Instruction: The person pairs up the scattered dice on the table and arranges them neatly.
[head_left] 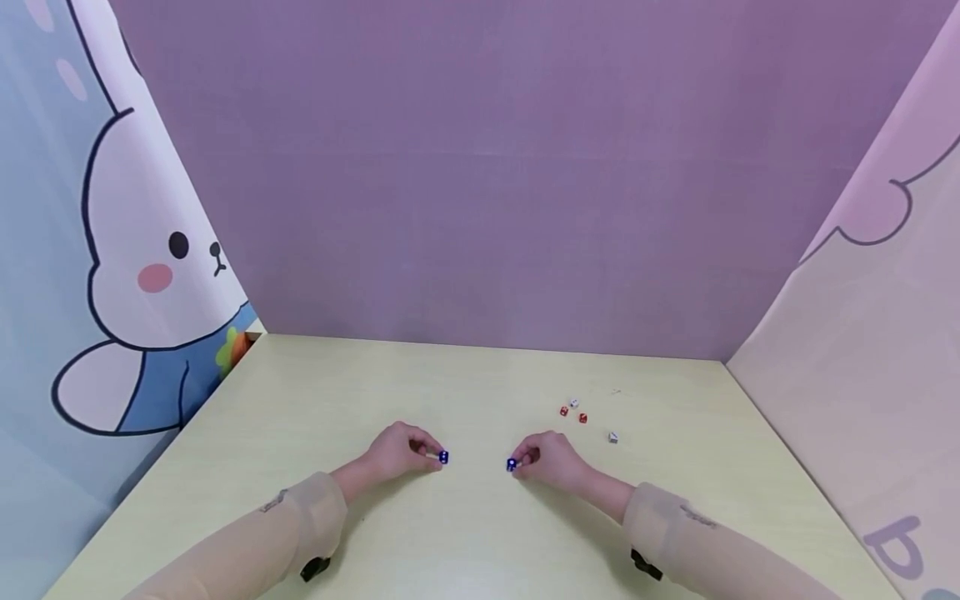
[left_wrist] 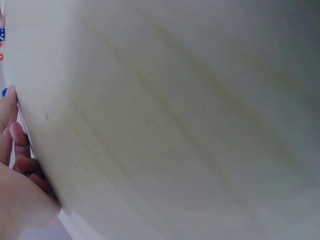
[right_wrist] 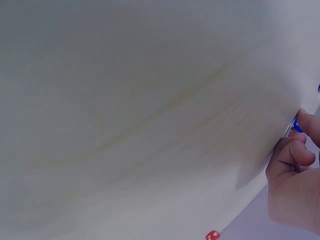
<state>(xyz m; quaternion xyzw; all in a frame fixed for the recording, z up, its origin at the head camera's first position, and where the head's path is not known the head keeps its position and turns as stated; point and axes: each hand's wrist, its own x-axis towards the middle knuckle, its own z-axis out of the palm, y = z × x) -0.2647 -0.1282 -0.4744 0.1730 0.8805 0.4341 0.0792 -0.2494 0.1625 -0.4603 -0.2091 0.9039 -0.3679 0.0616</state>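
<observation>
My left hand [head_left: 399, 452] pinches a blue die [head_left: 444, 457] between thumb and fingers, close over the table [head_left: 457, 533]. In the left wrist view only a sliver of that die [left_wrist: 5, 92] shows at the fingertips, the rest hidden. Facing it across a short gap, my right hand [head_left: 551, 460] pinches a second blue die [head_left: 512, 464] with white pips. The right wrist view shows this die [right_wrist: 297, 125] partly covered by the thumb and fingers, the other fingers curled beneath.
Beyond my right hand lie two red dice [head_left: 564, 411] [head_left: 583, 418] and a white die [head_left: 574, 403] in a group. Another white die [head_left: 612, 437] sits apart to the right. A purple panel [head_left: 480, 183] rises behind the table, with printed cloths [head_left: 161, 200] [head_left: 862, 358] at both sides.
</observation>
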